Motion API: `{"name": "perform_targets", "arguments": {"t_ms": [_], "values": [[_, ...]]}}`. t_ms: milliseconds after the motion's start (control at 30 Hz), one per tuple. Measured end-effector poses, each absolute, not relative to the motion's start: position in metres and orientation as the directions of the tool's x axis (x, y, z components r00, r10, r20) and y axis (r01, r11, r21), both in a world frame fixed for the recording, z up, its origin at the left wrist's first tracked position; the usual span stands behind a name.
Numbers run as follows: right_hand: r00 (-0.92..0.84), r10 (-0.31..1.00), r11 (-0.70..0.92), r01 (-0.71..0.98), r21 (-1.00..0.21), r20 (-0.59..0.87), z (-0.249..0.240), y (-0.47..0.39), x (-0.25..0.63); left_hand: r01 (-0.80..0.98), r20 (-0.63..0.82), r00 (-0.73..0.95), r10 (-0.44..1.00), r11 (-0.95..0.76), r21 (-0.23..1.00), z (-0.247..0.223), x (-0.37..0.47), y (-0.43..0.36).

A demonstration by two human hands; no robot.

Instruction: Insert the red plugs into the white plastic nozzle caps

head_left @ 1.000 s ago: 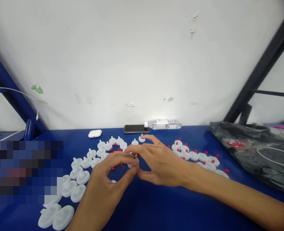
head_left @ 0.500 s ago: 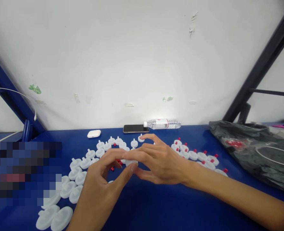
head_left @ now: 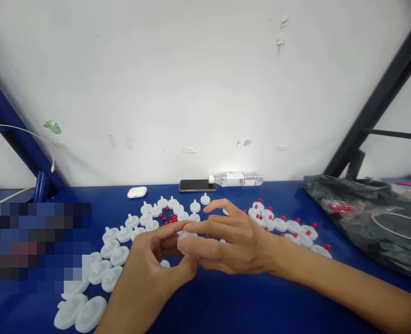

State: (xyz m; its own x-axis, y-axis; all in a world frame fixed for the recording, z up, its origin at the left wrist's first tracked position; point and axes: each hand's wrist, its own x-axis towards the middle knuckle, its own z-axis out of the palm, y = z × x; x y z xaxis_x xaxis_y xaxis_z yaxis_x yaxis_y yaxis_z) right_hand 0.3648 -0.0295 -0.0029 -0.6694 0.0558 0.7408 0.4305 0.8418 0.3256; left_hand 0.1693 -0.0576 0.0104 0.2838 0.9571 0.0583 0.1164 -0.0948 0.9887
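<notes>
I had the left hand [head_left: 153, 266] and right hand [head_left: 235, 239] on a white disc [head_left: 188, 234], nearer than the phone [head_left: 195, 186]. A bottle [head_left: 234, 179] lay at the phone's right end.

Blue desk [head_left: 247, 301] bears white discs [head_left: 91, 314], red pieces [head_left: 172, 216]. Toward rear: white case [head_left: 137, 192], phone [head_left: 195, 186], clear bottle [head_left: 235, 178]. Right: dark plastic bag [head_left: 369, 236].

Near-centre tabletop [head_left: 233, 306] open — white discs [head_left: 119, 255] crowd left, black bag [head_left: 372, 246] blocks right.
</notes>
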Motion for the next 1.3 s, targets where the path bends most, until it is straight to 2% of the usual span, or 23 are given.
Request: {"name": "perform_targets", "arguments": {"t_ms": [367, 533, 633, 733, 833, 900, 1067, 1300], "values": [[-0.641, 0.039, 0.845, 0.431, 0.317, 0.767, 0.003, -0.038, 0.361, 0.171, 0.052, 0.365, 0.93, -0.121, 0.978, 0.006, 0.161, -0.052], [-0.651, 0.125, 0.851, 0.458, 0.256, 0.749, 0.002, -0.032, 0.364, 0.257, 0.115, 0.308, 0.944, -0.199, 0.946, 0.004, 0.161, -0.048], [-0.664, 0.275, 0.836, 0.522, 0.168, 0.695, 0.004, -0.026, 0.368, 0.467, 0.203, 0.194, 0.96, -0.272, 0.841, -0.001, 0.155, -0.041], [-0.64, 0.545, 0.738, 0.673, 0.054, 0.542, 0.007, -0.018, 0.374, 0.734, 0.365, 0.128, 0.922, -0.336, 0.591, -0.009, 0.143, -0.03], [-0.568, 0.752, 0.605, 0.797, -0.007, 0.336, 0.007, -0.007, 0.384, 0.853, 0.435, 0.18, 0.882, -0.36, 0.378, -0.016, 0.132, -0.019], [-0.539, 0.801, 0.563, 0.826, -0.022, 0.261, 0.004, 0.001, 0.391, 0.897, 0.384, 0.189, 0.904, -0.318, 0.308, -0.017, 0.128, -0.016], [-0.555, 0.811, 0.574, 0.816, -0.069, 0.186, -0.001, 0.013, 0.404, 0.959, 0.133, 0.194, 0.972, -0.217, 0.184, -0.012, 0.129, -0.017], [-0.499, 0.833, 0.536, 0.836, -0.121, 0.239, -0.004, 0.026, 0.404, 0.962, 0.049, 0.246, 0.968, -0.25, 0.112, -0.015, 0.13, -0.015]]}}
